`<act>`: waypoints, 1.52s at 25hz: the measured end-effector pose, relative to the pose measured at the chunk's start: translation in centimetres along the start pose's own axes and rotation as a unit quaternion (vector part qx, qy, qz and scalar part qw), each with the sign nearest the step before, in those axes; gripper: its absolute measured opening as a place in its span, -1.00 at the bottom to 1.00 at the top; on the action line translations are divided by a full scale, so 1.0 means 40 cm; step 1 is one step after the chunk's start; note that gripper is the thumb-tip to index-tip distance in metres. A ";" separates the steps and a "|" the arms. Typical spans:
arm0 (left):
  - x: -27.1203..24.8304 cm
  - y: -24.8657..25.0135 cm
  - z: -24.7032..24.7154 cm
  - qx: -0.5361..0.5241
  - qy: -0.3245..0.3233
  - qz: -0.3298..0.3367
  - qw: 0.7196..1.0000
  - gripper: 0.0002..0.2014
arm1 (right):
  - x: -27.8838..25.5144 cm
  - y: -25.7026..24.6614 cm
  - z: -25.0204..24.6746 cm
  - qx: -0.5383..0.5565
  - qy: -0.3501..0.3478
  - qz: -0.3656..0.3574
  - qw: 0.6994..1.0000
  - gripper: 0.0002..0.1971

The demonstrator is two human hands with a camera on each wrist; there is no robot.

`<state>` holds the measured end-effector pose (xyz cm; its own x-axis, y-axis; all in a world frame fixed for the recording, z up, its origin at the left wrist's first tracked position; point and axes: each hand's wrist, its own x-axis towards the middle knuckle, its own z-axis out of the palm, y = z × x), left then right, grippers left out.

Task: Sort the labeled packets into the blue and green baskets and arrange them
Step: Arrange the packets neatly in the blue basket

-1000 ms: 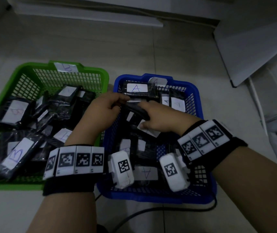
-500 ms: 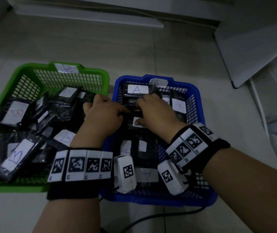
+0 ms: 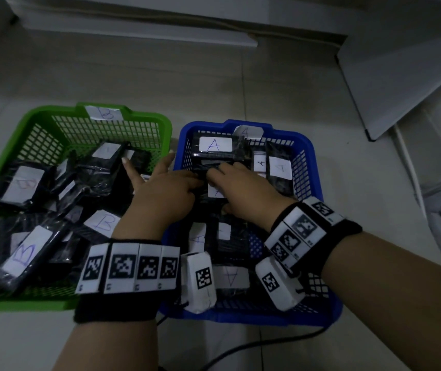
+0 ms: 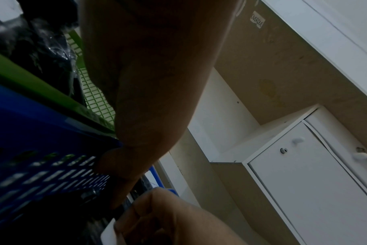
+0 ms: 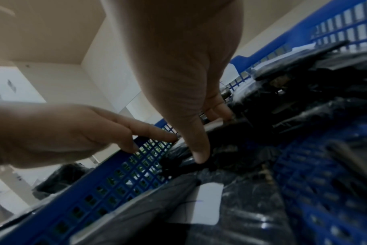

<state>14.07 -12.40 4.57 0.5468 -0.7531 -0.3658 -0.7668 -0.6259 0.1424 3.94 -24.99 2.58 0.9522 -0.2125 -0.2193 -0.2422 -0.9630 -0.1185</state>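
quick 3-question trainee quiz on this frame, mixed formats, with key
1. True or false: the green basket carries a tag marked A.
2. Both hands meet over which basket? (a) green (b) blue
3. Fill in: the packet at the far end of the blue basket is labeled ___.

Key: 1 false, its tag reads B. 2 b: left hand and right hand work there. 3 A.

We see a green basket point(image 3: 5, 162), a blue basket point(image 3: 313, 167), black packets point(image 3: 24, 183) with white labels point(image 3: 215, 144), and black-and-white checkered wristbands point(image 3: 131, 267).
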 end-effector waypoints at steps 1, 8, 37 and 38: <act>0.000 -0.001 0.000 -0.002 -0.001 0.001 1.000 -0.52 | 0.002 0.001 0.003 0.000 0.002 -0.005 1.000 -0.45; -0.001 -0.006 -0.006 -0.026 0.013 0.025 0.999 -0.59 | 0.026 0.050 -0.057 0.051 0.115 0.067 0.990 -0.76; -0.002 -0.017 -0.005 -0.060 0.040 0.013 0.997 -0.64 | 0.054 0.088 -0.068 0.064 -0.010 0.021 0.998 -0.63; -0.002 -0.018 -0.006 -0.057 0.031 0.012 0.998 -0.64 | 0.066 0.089 -0.069 0.074 0.000 0.030 0.997 -0.67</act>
<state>14.65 -11.96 4.72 0.5510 -0.7774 -0.3034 -0.7385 -0.6235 0.2565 6.09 -29.45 4.24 0.9348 -0.2696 -0.2313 -0.3243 -0.9134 -0.2461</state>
